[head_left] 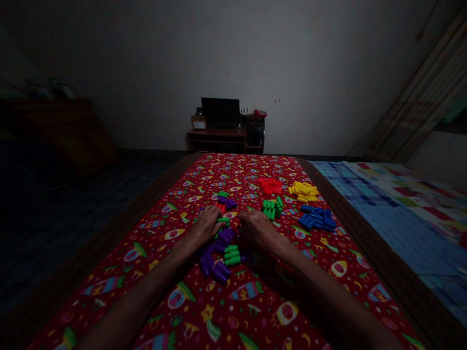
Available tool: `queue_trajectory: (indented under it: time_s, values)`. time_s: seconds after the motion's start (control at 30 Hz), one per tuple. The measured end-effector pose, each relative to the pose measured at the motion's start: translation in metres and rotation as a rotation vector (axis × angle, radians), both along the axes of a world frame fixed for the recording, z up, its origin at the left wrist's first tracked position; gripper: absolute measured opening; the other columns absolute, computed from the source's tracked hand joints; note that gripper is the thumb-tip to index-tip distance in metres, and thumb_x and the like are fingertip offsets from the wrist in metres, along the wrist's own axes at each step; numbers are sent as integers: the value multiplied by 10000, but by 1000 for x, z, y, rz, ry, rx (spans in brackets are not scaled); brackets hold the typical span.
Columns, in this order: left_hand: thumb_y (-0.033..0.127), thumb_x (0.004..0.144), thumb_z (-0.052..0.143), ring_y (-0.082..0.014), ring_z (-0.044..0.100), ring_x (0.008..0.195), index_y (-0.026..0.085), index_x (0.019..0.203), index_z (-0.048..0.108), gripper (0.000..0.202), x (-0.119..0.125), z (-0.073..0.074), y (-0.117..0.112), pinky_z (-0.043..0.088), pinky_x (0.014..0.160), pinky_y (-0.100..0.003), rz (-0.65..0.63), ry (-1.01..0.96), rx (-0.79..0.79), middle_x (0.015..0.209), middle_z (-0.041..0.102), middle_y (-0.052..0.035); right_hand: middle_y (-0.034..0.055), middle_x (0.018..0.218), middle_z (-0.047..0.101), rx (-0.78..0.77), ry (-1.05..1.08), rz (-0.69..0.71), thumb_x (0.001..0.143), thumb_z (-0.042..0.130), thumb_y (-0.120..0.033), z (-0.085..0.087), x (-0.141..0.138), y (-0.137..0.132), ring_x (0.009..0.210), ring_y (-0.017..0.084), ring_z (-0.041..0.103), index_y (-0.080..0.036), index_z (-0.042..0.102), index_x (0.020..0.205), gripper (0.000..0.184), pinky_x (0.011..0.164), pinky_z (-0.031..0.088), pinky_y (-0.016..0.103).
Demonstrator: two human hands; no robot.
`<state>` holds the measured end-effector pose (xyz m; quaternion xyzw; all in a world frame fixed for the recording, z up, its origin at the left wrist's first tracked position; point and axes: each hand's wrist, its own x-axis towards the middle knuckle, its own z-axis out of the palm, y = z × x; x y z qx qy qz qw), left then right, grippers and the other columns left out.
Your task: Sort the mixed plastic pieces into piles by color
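My left hand point(209, 222) is over a mixed pile in the middle of the red cloth, its fingers closed on a green bullet-shaped plastic block point(224, 221). My right hand point(256, 227) is curled just to the right of the pile; whatever its fingers hold is hidden. Purple blocks point(221, 272) and a green group point(232, 255) lie on the near side of the pile. Beyond the left hand are more purple blocks point(229, 203), a small green one point(223, 194) and some red, partly covered. Green blocks point(269, 210) stand grouped just past my right hand.
Sorted heaps of red blocks point(270, 186), yellow blocks point(303, 191) and blue blocks point(317, 218) lie on the right of the patterned red cloth point(237, 321). A bed with a checked cover point(379, 233) is alongside. A desk with a monitor point(221, 113) stands by the far wall.
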<state>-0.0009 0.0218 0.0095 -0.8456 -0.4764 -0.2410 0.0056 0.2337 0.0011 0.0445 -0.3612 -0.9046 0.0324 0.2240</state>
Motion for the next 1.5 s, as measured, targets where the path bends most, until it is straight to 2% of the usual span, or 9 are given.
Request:
queue_trajectory:
  time_s: [0.13, 0.4, 0.53, 0.67, 0.9, 1.03, 1.17, 1.37, 1.5]
  values:
    - [239, 864, 545, -191, 597, 808, 206, 848, 565, 42, 9, 13, -8, 473, 745, -320, -28, -118, -106, 833, 624, -27, 117, 972, 673, 6, 134, 45, 928, 466, -186, -10, 0, 1, 855, 194, 576, -134, 520, 1275, 355, 743, 399, 289]
    - [378, 813, 595, -181, 671, 784, 200, 834, 582, 180, 34, 29, -15, 541, 726, -304, -43, -558, -203, 866, 686, -25, 30, 793, 697, -254, 307, 19, 889, 515, -198, 11, 6, 13, 670, 128, 586, -153, 699, 928, 193, 614, 371, 213]
    - [409, 833, 568, -210, 668, 875, 202, 944, 604, 237, 18, 33, -12, 533, 805, -344, 3, -374, -148, 936, 692, -54, 74, 914, 715, -76, 370, -173, 883, 547, -227, 23, 33, 31, 798, 170, 626, -163, 704, 966, 189, 706, 417, 242]
    - [386, 823, 571, -258, 656, 969, 199, 949, 655, 241, 0, 35, -14, 507, 864, -372, 35, -74, -237, 1005, 700, -99, 122, 935, 693, 85, 179, -460, 883, 500, -170, 25, 67, 52, 839, 207, 598, -147, 704, 946, 214, 707, 387, 269]
    - [285, 805, 541, -239, 676, 968, 192, 1012, 703, 279, 8, 47, -21, 499, 832, -300, 61, 39, -460, 1040, 729, -91, 144, 800, 669, -18, -195, -575, 860, 422, -78, 16, 75, 59, 733, 199, 541, -104, 703, 813, 286, 625, 302, 283]
    - [264, 687, 634, -248, 681, 956, 216, 1004, 725, 333, 11, 53, -21, 505, 823, -294, 51, -23, -524, 1018, 742, -57, 132, 804, 677, 42, -107, -514, 842, 447, -70, 25, 72, 56, 760, 196, 553, -114, 700, 819, 259, 661, 330, 269]
    - [324, 673, 647, -243, 689, 891, 212, 968, 728, 325, 16, 54, -18, 530, 785, -317, 170, -347, -421, 960, 747, -44, 110, 835, 700, 53, 129, -412, 865, 493, -118, 36, 57, 46, 784, 193, 598, -141, 717, 858, 226, 699, 378, 261]
    - [481, 626, 737, -224, 701, 792, 175, 1078, 637, 555, 36, 45, -20, 568, 713, -340, 68, -863, -431, 859, 738, -41, 57, 900, 736, -297, 384, 122, 917, 543, -338, 25, 0, 12, 682, 140, 639, -188, 665, 1176, 323, 614, 420, 216]
    - [583, 725, 642, -208, 706, 735, 169, 1139, 594, 587, 44, 38, -25, 581, 666, -332, 37, -886, -494, 812, 722, -32, 53, 866, 731, -322, 331, 105, 858, 602, -220, 22, -6, 8, 689, 139, 640, -176, 648, 1201, 348, 613, 414, 209]
